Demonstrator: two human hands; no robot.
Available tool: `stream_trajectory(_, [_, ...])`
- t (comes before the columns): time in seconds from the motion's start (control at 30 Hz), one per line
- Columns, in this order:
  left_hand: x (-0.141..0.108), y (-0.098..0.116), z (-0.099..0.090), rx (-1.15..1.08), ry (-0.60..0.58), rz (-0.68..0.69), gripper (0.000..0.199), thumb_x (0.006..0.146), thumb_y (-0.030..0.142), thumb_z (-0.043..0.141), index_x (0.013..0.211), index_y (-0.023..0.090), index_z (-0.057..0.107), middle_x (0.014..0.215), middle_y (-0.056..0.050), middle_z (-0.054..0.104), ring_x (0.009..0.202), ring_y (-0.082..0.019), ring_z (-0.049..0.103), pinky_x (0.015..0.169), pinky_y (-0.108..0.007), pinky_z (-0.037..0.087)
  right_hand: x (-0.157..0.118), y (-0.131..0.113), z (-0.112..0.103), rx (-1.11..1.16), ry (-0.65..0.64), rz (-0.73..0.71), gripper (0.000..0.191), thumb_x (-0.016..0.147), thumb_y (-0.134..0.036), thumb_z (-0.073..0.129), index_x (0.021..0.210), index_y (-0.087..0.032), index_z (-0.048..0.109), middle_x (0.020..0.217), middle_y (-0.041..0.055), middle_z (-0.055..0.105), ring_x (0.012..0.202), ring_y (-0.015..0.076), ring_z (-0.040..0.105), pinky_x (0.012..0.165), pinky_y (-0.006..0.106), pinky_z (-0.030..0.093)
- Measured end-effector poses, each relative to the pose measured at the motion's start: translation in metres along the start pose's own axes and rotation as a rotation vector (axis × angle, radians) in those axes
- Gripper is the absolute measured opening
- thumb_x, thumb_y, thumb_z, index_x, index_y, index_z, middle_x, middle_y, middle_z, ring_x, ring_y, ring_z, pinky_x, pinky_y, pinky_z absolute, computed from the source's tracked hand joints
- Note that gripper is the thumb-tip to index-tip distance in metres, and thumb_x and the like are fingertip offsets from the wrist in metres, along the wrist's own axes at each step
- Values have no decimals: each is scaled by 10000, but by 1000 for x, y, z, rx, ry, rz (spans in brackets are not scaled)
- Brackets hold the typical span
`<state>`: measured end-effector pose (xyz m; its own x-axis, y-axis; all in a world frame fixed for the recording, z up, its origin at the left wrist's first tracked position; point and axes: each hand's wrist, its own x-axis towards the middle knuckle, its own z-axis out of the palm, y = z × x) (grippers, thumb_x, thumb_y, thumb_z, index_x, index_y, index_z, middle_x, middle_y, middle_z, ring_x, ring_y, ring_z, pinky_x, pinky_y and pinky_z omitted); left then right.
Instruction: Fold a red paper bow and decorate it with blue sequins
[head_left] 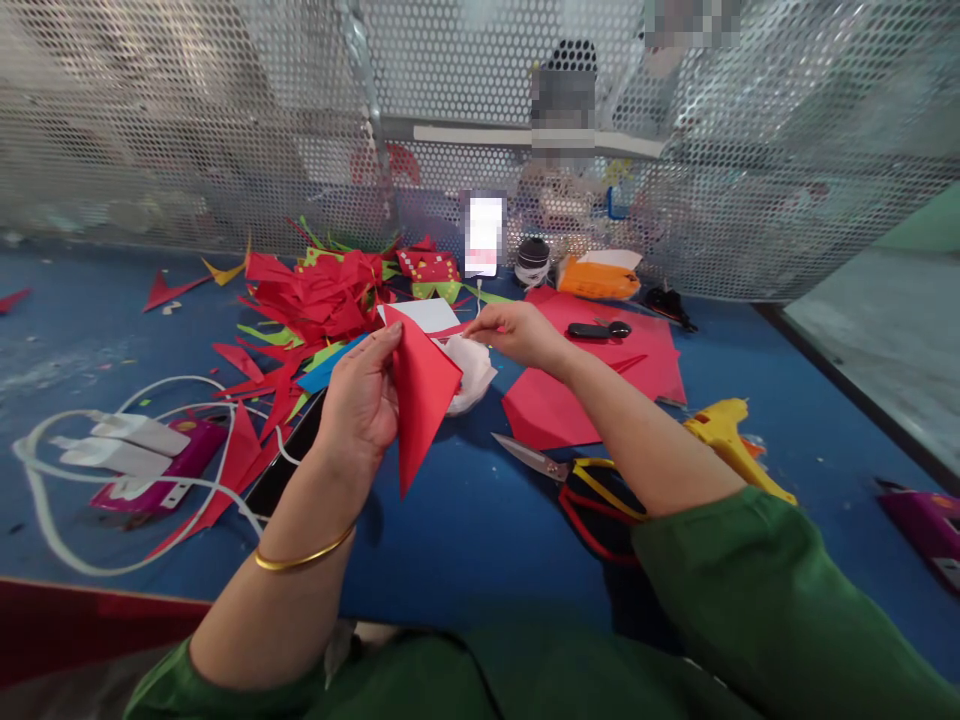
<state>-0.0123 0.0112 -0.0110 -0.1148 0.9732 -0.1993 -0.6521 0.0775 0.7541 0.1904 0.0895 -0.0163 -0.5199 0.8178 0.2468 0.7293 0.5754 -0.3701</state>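
Observation:
My left hand (pixel 364 395) grips a folded piece of red paper (pixel 426 395) by its left edge, with the thumb on top. The paper hangs above the blue table, its point directed down. My right hand (pixel 517 335) is above a small white crumpled bowl or wrapper (pixel 472 375), thumb and fingers pinched together near its rim. Whatever is between those fingers is too small to make out. The red paper hides part of the white bowl. Just below my right forearm lie scissors (pixel 566 475) with yellow and red handles, blades pointing left.
Red paper scraps (pixel 322 295) are heaped back left. White cables (pixel 45 540) and chargers (pixel 135 440) lie at left. Red sheets (pixel 559 410) spread at right, near a yellow glue gun (pixel 727 440). A lit phone (pixel 484 230) leans against the perforated metal screen (pixel 247 130).

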Motion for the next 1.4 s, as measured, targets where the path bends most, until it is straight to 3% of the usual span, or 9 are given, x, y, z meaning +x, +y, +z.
stream_trajectory(0.13, [-3,-2,4,32,19,51,103,735,158,777,797,195,705,745,-41,748,822,-214,723,728,-297,577,0,25,11,-216,11,178,301,922,-192,481,1005,-187,771,1044,86,746,941,204,626,771,305,407])
stream_trajectory(0.3, [-6,-4,6,53,16,46,82,734,180,764,779,195,697,802,-62,762,955,-261,721,786,-324,574,1,47,28,-371,-77,197,267,875,-164,513,870,-157,780,979,143,742,972,246,613,799,351,347])
stream_trajectory(0.53, [-7,-5,5,55,5,34,108,723,190,781,791,182,698,807,-61,764,974,-273,720,799,-326,578,1,41,33,-456,-104,144,337,935,-190,429,991,-173,761,1049,127,721,955,223,601,804,360,292])
stream_trajectory(0.73, [-6,-4,4,55,-7,20,151,718,208,801,826,207,695,844,-67,774,981,-288,721,791,-362,590,0,37,33,-527,-110,195,367,933,-175,397,965,-102,756,1021,188,711,910,253,611,802,394,295])
stream_trajectory(0.97, [-6,-5,4,55,-3,33,92,731,191,773,779,201,696,825,-61,769,976,-281,718,785,-341,584,7,36,33,-559,-175,210,257,969,-250,505,1043,-103,702,1070,150,696,997,241,643,903,426,456])
stream_trajectory(1.1, [-7,-5,5,62,-4,38,75,736,185,760,764,207,694,823,-59,765,978,-269,714,787,-324,574,11,37,36,-545,-186,210,407,934,-392,634,1258,-150,588,1264,111,615,1081,227,634,911,442,553])
stream_trajectory(1.23, [-7,-6,6,68,-3,54,84,728,195,773,764,207,698,827,-64,765,987,-274,710,794,-325,569,13,37,41,-472,-144,215,414,934,-388,634,1263,-141,585,1269,120,612,1083,229,633,910,438,553])
stream_trajectory(1.3, [-7,-5,6,62,6,57,63,739,185,759,757,203,701,811,-62,764,978,-270,712,790,-323,570,13,38,42,-412,-99,227,365,936,-363,631,1208,-120,618,1228,129,634,1081,233,635,929,441,536])
stream_trajectory(1.4, [-7,-4,6,51,25,59,47,756,162,742,749,192,706,760,-51,757,897,-245,722,762,-305,578,10,43,41,-293,0,263,186,923,-205,573,939,-92,721,1066,165,707,1048,258,649,946,427,472])
